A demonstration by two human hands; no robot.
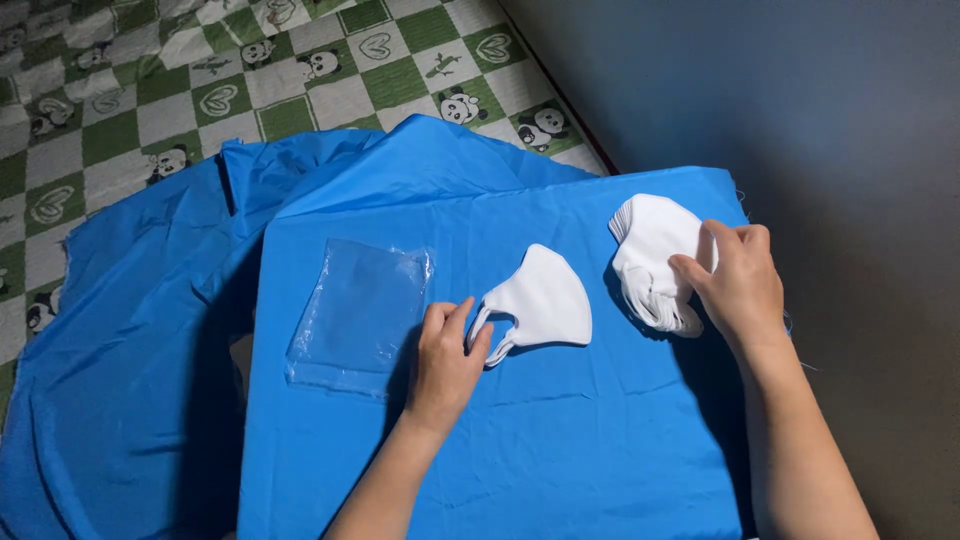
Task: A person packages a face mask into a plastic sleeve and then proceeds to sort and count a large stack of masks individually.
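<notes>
A single white folded face mask (545,300) lies flat on a board covered in blue cloth (560,450). My left hand (445,355) pinches the mask's ear loop at its left edge. To the right sits a stack of several white masks (650,250); my right hand (740,280) rests on the stack's right side, fingers curled over its edge. A pile of clear plastic bags (360,310) lies to the left of my left hand, flat on the blue cloth.
The blue cloth (130,350) spills off the board to the left over a green-and-white checked sheet with panda prints (200,90). A dark grey wall (800,100) runs along the right side, close to the board's edge.
</notes>
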